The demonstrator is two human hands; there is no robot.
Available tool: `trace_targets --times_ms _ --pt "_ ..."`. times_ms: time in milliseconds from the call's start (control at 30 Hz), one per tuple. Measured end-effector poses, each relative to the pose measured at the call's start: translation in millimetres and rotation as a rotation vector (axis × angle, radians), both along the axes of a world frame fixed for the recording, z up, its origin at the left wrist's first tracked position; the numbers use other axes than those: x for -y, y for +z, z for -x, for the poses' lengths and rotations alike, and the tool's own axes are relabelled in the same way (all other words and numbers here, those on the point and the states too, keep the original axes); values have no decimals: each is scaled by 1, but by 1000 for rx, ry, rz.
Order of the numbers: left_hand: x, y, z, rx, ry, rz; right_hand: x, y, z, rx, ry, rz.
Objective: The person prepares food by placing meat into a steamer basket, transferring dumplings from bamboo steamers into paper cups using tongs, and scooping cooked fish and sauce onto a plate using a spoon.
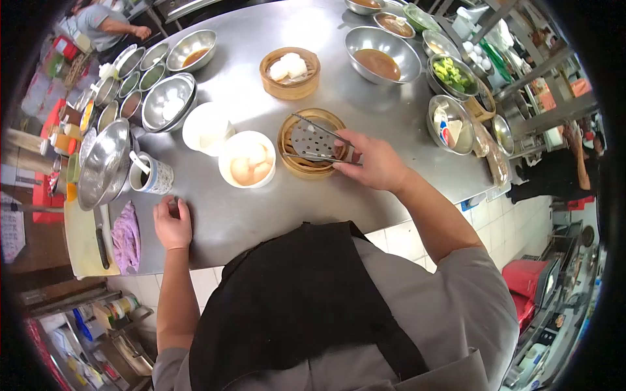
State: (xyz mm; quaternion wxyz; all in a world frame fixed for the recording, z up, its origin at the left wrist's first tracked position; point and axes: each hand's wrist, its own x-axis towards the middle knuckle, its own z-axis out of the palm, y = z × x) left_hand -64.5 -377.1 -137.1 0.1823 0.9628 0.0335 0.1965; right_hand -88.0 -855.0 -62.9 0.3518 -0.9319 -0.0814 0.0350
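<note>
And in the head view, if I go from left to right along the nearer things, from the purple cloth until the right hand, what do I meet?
Purple cloth → left hand → nearer white tub with round pale pieces → nearer bamboo steamer → right hand.

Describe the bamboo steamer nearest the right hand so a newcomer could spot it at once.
On the steel table, find the white tub of rounded tan pieces. Just to its right in the picture sits the bamboo steamer, round and lidless. Metal tongs in the right hand reach over it; the other steamer holds white buns.
</note>
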Motion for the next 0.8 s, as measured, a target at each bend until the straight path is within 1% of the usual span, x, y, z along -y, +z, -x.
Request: trace_targets --times_ms 100,200,233,300,367,433,533,633,667,733,800 --pt "-6 -5 -1 9 -15 -21 14 -8 11 100 14 78" --pt "-5 -11 -2 18 -38 37 38 -12 32 115 -63 143" --pt "-3 -8 -1 12 -23 70 47 -13 39 117 -107 129" --pt "-5 -10 0 -10 -16 40 69 -13 53 123 -164 92" --pt "-7 -8 0 -27 -10 20 84 -1 60 -21 -292 79" --pt "-9 -9 0 -7 -22 9 95 3 64 121 -382 248" --pt "-5 -3 0 -5 -9 11 84 28 49 209 -510 85" --pt "-1 -1 1 2 3 38 47 35 15 302 -444 -158" --pt "0 -1 1 10 0 51 43 25 -2 308 -403 -37" --pt "4 5 3 -4 10 61 9 31 -34 216 -342 -36" --pt "3 4 4 14 2 71 -11 6 -80 238 -275 -64"
